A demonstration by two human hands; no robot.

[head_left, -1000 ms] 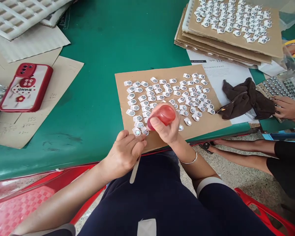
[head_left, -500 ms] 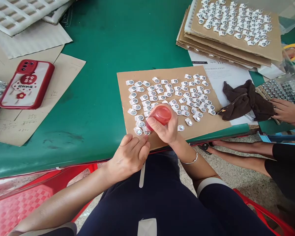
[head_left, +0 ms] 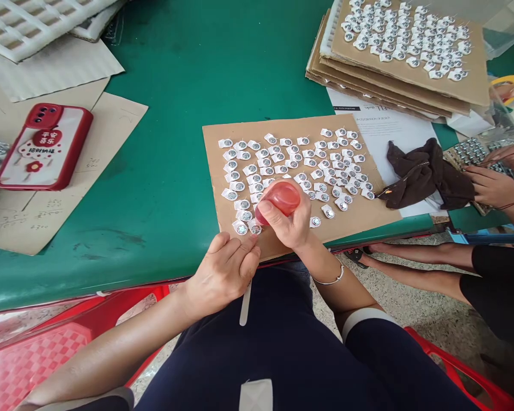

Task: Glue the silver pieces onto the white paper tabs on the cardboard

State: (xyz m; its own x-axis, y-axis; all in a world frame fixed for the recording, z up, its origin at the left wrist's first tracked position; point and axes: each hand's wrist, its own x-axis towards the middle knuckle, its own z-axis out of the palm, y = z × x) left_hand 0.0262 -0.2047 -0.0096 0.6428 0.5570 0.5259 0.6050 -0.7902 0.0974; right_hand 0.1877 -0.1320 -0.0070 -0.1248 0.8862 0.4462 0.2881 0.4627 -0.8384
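My left hand (head_left: 225, 277) is closed at the near edge of a cardboard sheet (head_left: 282, 242), and a pale flat stick (head_left: 245, 305) pokes out below its fingers. Its fingertips are beside a small round metallic piece on white backing (head_left: 254, 228) in the nearest row. A red, glossy, rounded squeeze bottle (head_left: 285, 198) is gripped in my right hand (head_left: 289, 225), its rounded end toward me. Its lower end is hidden, so I cannot tell whether it touches a piece. Rows of similar pieces (head_left: 278, 157) cover much of the sheet.
Stacked cardboard sheets (head_left: 394, 88) with more pieces stand at the back right. A dark brown cloth (head_left: 424, 177) lies near a co-worker's hands (head_left: 492, 185). To the left are a red-edged phone (head_left: 47, 145), written-on paper (head_left: 89, 165) and a white grid tray (head_left: 38, 23).
My hands stay nearly in place. The stick's lower end has swung slightly left. At the right, a second co-worker's hand has come into view above the first.
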